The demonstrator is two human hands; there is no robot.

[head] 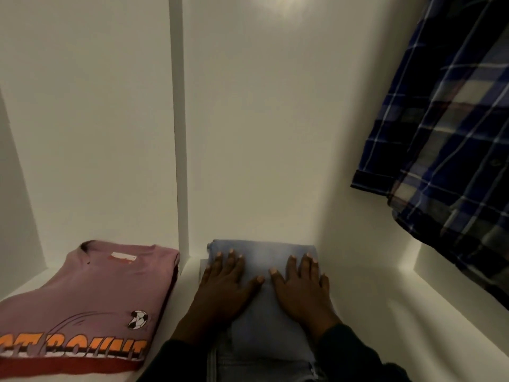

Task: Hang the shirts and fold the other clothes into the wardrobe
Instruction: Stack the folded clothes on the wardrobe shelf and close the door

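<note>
Hands flat, fingers straight, gripping nothing: left hand [224,282] and right hand [300,285] pressed palm-down, side by side, on top of folded light-blue jeans [264,312]. Jeans lying on the white wardrobe shelf [385,326], in the compartment right of the upright divider [179,161], far end close to the back wall, near end toward the dark sleeves [358,362]. Probably denim: fairly heavy and stiff for cloth, likely to keep its fold under pressure, unlikely to slip on the smooth shelf. Best taken by both long side edges, or pushed from on top with flat palms as now, so the layers stay stacked. Just left of the divider, folded pink T-shirt [91,293] with orange print and a football, lying flat, apart from the jeans. Up on the right, blue plaid shirt [446,133] hanging, hem clear of the shelf.
</note>
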